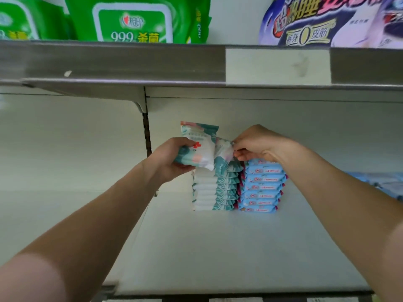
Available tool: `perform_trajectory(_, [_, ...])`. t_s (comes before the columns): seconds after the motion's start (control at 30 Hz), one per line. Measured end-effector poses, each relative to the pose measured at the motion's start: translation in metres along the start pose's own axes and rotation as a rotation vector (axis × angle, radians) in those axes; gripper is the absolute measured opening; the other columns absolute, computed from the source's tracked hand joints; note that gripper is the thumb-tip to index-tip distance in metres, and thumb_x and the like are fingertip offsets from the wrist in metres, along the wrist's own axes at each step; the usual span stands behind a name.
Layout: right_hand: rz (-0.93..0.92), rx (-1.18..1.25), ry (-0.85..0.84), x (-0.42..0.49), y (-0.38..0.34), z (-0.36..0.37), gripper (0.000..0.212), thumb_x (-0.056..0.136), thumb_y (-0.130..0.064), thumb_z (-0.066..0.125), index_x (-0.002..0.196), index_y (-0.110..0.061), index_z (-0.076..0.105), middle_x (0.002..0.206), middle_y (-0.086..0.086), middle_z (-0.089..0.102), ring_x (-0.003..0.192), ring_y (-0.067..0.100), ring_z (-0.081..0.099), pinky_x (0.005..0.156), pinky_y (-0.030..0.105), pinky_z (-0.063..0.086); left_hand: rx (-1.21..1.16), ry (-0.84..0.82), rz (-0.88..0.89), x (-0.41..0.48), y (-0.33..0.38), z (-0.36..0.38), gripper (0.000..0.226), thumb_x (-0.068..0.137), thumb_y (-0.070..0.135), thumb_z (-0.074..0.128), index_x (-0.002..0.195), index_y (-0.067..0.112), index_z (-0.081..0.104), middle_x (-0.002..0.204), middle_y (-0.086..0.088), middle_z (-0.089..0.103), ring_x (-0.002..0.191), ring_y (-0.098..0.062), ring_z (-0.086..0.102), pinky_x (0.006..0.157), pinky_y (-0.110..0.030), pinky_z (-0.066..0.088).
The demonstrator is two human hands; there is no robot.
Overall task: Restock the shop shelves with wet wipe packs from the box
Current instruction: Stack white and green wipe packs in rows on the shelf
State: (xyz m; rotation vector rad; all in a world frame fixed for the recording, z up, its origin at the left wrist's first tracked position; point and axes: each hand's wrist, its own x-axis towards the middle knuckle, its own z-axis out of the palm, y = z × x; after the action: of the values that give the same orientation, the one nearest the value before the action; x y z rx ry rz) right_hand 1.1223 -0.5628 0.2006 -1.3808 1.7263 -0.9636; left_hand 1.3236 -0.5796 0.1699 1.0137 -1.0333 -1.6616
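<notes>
My left hand (170, 160) grips a small bundle of teal-and-white wet wipe packs (197, 147) just above a stack of the same packs (214, 189) on the white shelf (218, 253). My right hand (259, 144) pinches the edge of one teal pack (223, 150) lying at the top of that stack. A stack of blue wet wipe packs (261, 187) stands right beside the teal stack, under my right hand. The box is not in view.
A grey shelf edge (130, 64) with a blank price label (277, 66) runs overhead. Green wipe packs (133, 20) and purple packs (327, 20) sit on the shelf above. More blue packs (383, 184) lie at the right edge.
</notes>
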Motion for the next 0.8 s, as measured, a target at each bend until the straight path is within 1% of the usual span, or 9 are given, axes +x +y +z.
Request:
perform_trajectory(0.07, [-0.011, -0.084, 0.014, 0.003, 0.0, -0.006, 0.003, 0.086, 0.005, 0.061, 0.086, 0.004, 0.063, 0.072, 0.013, 0.063, 0.055, 0.012, 0.058, 0.05, 0.018, 0.053, -0.031, -0.005, -0.002, 0.004, 0.002, 0.006, 0.012, 0.087, 0.003, 0.055, 0.098, 0.007, 0.058, 0.094, -0.013, 0.063, 0.082, -0.028, 0.064, 0.07, -0.037, 0.055])
perform_trajectory(0.2, [0.022, -0.065, -0.171, 0.0, -0.001, -0.018, 0.013, 0.086, -0.01, 0.065, 0.096, -0.003, 0.067, 0.085, 0.01, 0.072, 0.071, 0.015, 0.067, 0.067, 0.023, 0.054, -0.051, -0.048, -0.039, 0.01, 0.007, 0.002, 0.013, 0.088, 0.004, 0.053, 0.099, 0.007, 0.058, 0.093, -0.013, 0.065, 0.085, -0.028, 0.065, 0.07, -0.038, 0.057])
perform_trajectory(0.27, [0.031, 0.036, -0.217, 0.003, -0.001, -0.017, 0.019, 0.088, -0.017, 0.064, 0.102, -0.004, 0.066, 0.092, 0.011, 0.073, 0.077, 0.017, 0.069, 0.059, 0.02, 0.052, -0.044, -0.071, -0.049, 0.014, 0.007, 0.001, 0.016, 0.088, 0.005, 0.054, 0.103, 0.007, 0.059, 0.101, -0.015, 0.065, 0.093, -0.031, 0.066, 0.078, -0.041, 0.057])
perform_trajectory(0.33, [0.027, 0.05, -0.219, 0.008, -0.001, -0.012, 0.019, 0.091, -0.009, 0.061, 0.106, 0.002, 0.063, 0.086, 0.013, 0.069, 0.066, 0.014, 0.065, 0.049, 0.016, 0.049, -0.052, -0.064, -0.05, 0.017, 0.006, 0.003, 0.014, 0.088, 0.005, 0.054, 0.101, 0.007, 0.059, 0.103, -0.015, 0.064, 0.099, -0.033, 0.064, 0.086, -0.045, 0.055])
perform_trajectory(0.43, [0.003, -0.009, -0.24, 0.013, 0.002, -0.008, 0.022, 0.089, 0.009, 0.053, 0.108, 0.006, 0.064, 0.078, 0.01, 0.064, 0.062, 0.011, 0.059, 0.051, 0.014, 0.049, -0.031, -0.034, -0.047, 0.025, 0.005, 0.003, 0.018, 0.086, 0.005, 0.056, 0.104, 0.008, 0.058, 0.108, -0.015, 0.063, 0.101, -0.033, 0.064, 0.087, -0.044, 0.054])
perform_trajectory(0.57, [-0.149, -0.233, 0.038, 0.028, 0.003, -0.008, 0.026, 0.086, 0.013, 0.052, 0.102, 0.001, 0.069, 0.079, 0.008, 0.065, 0.063, 0.013, 0.06, 0.05, 0.015, 0.052, 0.071, -0.021, -0.13, 0.032, 0.008, 0.006, 0.026, 0.085, 0.006, 0.058, 0.111, 0.008, 0.056, 0.108, -0.014, 0.064, 0.09, -0.029, 0.065, 0.074, -0.038, 0.056])
perform_trajectory(0.63, [-0.249, -0.476, 0.177, 0.04, 0.004, -0.007, 0.03, 0.086, 0.007, 0.052, 0.101, -0.008, 0.073, 0.093, 0.006, 0.071, 0.078, 0.017, 0.064, 0.063, 0.02, 0.049, 0.202, 0.009, -0.15, 0.034, 0.01, 0.011, 0.026, 0.084, 0.008, 0.06, 0.11, 0.01, 0.057, 0.108, -0.012, 0.065, 0.084, -0.026, 0.067, 0.064, -0.034, 0.058])
perform_trajectory(0.7, [-0.28, -0.648, 0.224, 0.051, 0.007, -0.004, 0.032, 0.084, 0.003, 0.052, 0.101, -0.014, 0.074, 0.105, 0.005, 0.071, 0.094, 0.022, 0.064, 0.076, 0.026, 0.048, 0.29, 0.029, -0.152, 0.036, 0.011, 0.013, 0.028, 0.084, 0.008, 0.061, 0.111, 0.01, 0.057, 0.112, -0.012, 0.065, 0.085, -0.026, 0.068, 0.064, -0.034, 0.059])
perform_trajectory(0.8, [-0.291, -0.816, 0.235, 0.06, 0.011, 0.003, 0.031, 0.083, 0.001, 0.055, 0.105, -0.013, 0.072, 0.107, 0.008, 0.069, 0.097, 0.028, 0.063, 0.077, 0.03, 0.049, 0.343, 0.058, -0.167, 0.04, 0.012, 0.011, 0.028, 0.083, 0.009, 0.063, 0.111, 0.01, 0.058, 0.115, -0.014, 0.064, 0.091, -0.029, 0.069, 0.064, -0.039, 0.061])
